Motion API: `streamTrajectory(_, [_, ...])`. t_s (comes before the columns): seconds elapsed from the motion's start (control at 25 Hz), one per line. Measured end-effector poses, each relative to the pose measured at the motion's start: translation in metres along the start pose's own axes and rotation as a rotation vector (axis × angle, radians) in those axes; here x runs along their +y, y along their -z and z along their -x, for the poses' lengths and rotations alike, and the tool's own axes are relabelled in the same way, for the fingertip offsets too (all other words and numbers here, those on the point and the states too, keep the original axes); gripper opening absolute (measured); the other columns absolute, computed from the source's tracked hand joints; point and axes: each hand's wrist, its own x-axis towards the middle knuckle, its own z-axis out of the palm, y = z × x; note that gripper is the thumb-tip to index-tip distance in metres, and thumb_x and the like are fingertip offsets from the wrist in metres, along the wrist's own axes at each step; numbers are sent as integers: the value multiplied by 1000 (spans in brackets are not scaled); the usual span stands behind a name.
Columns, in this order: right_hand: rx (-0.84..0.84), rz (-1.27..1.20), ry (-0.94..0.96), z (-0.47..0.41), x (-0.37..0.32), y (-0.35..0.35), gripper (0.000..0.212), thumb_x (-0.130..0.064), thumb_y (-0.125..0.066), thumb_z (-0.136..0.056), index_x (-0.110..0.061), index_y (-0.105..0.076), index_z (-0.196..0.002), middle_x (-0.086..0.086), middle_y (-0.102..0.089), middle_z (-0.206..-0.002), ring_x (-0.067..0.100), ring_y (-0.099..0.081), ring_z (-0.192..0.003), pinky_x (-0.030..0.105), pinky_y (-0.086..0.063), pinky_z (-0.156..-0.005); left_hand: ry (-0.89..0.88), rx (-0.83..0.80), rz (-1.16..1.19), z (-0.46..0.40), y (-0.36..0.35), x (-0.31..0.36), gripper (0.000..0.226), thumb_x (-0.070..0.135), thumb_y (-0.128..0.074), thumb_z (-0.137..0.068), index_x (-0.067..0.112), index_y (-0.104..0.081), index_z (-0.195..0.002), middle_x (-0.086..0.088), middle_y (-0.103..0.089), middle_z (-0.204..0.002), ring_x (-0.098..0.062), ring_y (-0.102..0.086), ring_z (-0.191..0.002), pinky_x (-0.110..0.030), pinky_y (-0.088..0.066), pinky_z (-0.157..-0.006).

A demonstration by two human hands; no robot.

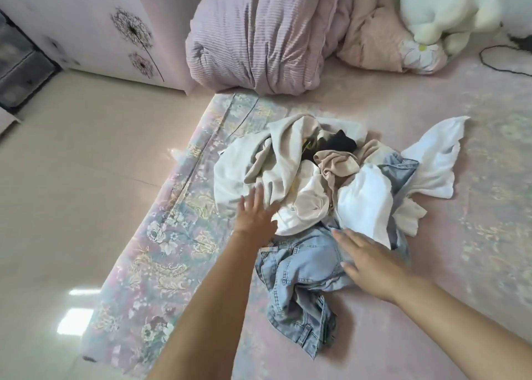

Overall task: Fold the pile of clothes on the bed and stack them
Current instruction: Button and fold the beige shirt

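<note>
A tangled pile of clothes lies on the pink bed: cream and beige tops, a white garment, a small black piece and light-blue jeans at the near side. My left hand reaches out with straight fingers to the pile's left edge, at a cream garment. Over the jeans, just below the white garment, my right hand hovers flat with its fingers spread. Neither hand holds anything.
A rolled purple striped quilt, a pink blanket and a white plush toy lie at the head of the bed. The bed's floral edge runs along the left, with tiled floor beyond. A black cable lies far right.
</note>
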Motion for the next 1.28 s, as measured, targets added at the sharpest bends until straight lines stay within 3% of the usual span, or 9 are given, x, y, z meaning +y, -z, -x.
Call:
streamTrajectory(0.2, [-10, 55, -88, -22, 8, -23, 66, -31, -38, -98, -29, 2, -151, -2, -2, -160, 13, -11, -145, 26, -18, -113, -125, -14, -82, -65, -37, 10, 61, 41, -37, -98, 34, -4, -149, -21, 17, -155, -38, 16, -142, -55, 5, -115])
streamTrajectory(0.4, [8, 27, -132, -18, 17, -16, 64, -30, -36, -99, -27, 1, -152, -5, 0, -160, 9, -6, -145, 24, -11, -114, -124, 156, 9, -92, -30, -2, 49, 9, -41, -94, 14, -32, -142, -9, -36, -144, -24, -26, -140, -45, -11, -117])
streamTrajectory(0.48, [3, 22, -140, -7, 14, -9, 61, -31, -34, -100, -27, -2, -152, -5, -1, -160, 9, -7, -145, 24, -11, -114, -86, 218, 167, -85, -15, -15, 36, 3, -45, -89, 12, -51, -123, -8, -58, -119, -24, -54, -116, -33, -35, -97])
streamTrajectory(0.56, [7, 46, -138, 2, 9, 0, 59, -32, -33, -101, -27, -4, -152, -5, -1, -160, 10, -8, -145, 23, -11, -114, 18, 263, 323, -73, 7, -31, 26, 2, -44, -89, 12, -59, -107, -9, -65, -102, -29, -62, -92, -34, -42, -73])
streamTrajectory(0.72, [24, 59, -124, 18, -9, 38, 59, -28, -36, -99, -26, -9, -152, -3, -4, -160, 12, -10, -145, 24, -14, -114, 30, 366, 678, -31, 85, -56, 21, 14, -43, -94, 21, -62, -97, 2, -60, -91, -20, -56, -84, -30, -42, -70])
streamTrajectory(0.8, [80, 51, -98, 26, -22, 65, 58, -26, -37, -98, -26, -13, -151, -2, -8, -159, 13, -13, -144, 24, -17, -113, -46, 518, 781, -9, 139, -58, 23, 12, -45, -94, 21, -60, -108, 3, -58, -85, -20, -53, -77, -28, -38, -66])
streamTrajectory(0.88, [165, 42, -58, 37, -35, 96, 56, -24, -38, -98, -25, -18, -150, 0, -15, -158, 16, -20, -143, 26, -23, -111, -125, 682, 816, 16, 197, -55, 24, 5, -48, -91, 12, -55, -113, -1, -53, -70, -22, -49, -65, -30, -35, -61])
streamTrajectory(1.04, [342, 77, -1, 82, -50, 165, 56, -27, -41, -96, -25, -21, -149, 0, -24, -155, 18, -30, -138, 27, -30, -106, -260, 757, 905, 73, 313, -17, 18, 5, -47, -93, 14, -52, -108, 10, -42, -55, -1, -42, -48, -28, -31, -56])
streamTrajectory(1.28, [549, -53, 99, 188, -41, 266, 59, -43, -46, -96, -31, -21, -148, -8, -21, -155, 10, -23, -140, 28, -25, -111, -491, 884, 836, 181, 431, 89, 17, 9, -48, -93, 23, -54, -100, 17, -43, -53, 6, -44, -53, -11, -31, -54])
